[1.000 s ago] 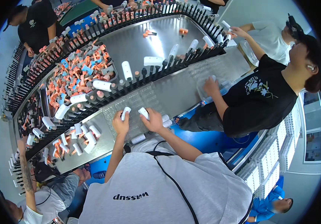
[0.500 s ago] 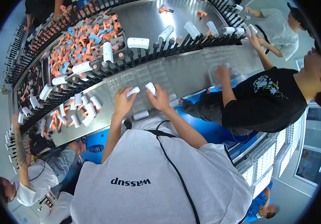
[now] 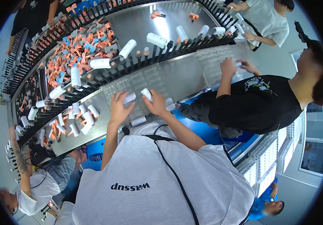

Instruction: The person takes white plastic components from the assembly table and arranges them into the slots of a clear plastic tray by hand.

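My left hand has its thumb and fingers around a small white plastic shell, a rounded half-tube. A similar white shell, with dark spots on it, is pinched in my right hand. Both hands are close together above a clear plastic tray with moulded compartments, on the metal worktop. Near my body, below the hands, another white shell lies at the worktop's edge. More sit beside my right wrist.
Beyond the tray runs a row of black pegs carrying white shells. Behind it lies a heap of orange, grey and blue parts. White shells with orange parts lie left. A co-worker in black works at my right.
The white shells on the pegs have shifted leftward. My hands keep hold of their shells with little movement. The co-worker at right has drawn an arm back from the pegs and now handles a white piece.
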Available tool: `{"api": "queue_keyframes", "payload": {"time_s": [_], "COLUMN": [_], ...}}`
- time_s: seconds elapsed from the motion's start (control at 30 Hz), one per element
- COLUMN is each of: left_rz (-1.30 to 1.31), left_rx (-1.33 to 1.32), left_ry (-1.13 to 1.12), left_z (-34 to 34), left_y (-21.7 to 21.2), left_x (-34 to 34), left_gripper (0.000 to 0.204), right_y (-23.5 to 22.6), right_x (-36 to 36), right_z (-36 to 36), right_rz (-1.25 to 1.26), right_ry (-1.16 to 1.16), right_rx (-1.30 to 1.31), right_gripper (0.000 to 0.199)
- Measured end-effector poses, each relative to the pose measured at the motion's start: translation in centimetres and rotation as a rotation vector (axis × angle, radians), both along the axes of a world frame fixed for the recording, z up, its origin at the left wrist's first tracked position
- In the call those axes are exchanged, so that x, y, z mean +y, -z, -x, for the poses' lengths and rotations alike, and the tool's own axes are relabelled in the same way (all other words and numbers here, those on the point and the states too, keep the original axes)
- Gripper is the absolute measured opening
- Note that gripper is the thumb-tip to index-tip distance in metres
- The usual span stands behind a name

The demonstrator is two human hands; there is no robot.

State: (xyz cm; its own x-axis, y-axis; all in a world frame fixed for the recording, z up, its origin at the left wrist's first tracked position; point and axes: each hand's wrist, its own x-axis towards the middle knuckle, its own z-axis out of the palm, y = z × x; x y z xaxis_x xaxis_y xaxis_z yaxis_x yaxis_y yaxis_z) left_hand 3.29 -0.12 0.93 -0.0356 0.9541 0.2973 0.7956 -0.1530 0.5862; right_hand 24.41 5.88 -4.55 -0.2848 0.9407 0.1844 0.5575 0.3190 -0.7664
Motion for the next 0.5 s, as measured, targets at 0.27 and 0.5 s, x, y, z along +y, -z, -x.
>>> {"api": "queue_keyframes", "payload": {"time_s": [0.27, 0.5], "left_rz": [-0.307, -0.848], "left_rx": [-0.99, -1.151], "left_ry": [0.816, 1.245], "left_z": [0.4, -5.4], "left_y": [-22.6, -33.4], "left_x": [-5.5, -3.9], "left_gripper": [0.031, 0.022], "right_y": [1.6, 3.5], "right_x": [0.2, -0.4], "right_z": [-0.1, 1.4], "right_rz": [-0.01, -0.012], "right_ry": [0.034, 0.018], "right_rx": [0.041, 0.048], "right_gripper": [0.043, 0.044]}}
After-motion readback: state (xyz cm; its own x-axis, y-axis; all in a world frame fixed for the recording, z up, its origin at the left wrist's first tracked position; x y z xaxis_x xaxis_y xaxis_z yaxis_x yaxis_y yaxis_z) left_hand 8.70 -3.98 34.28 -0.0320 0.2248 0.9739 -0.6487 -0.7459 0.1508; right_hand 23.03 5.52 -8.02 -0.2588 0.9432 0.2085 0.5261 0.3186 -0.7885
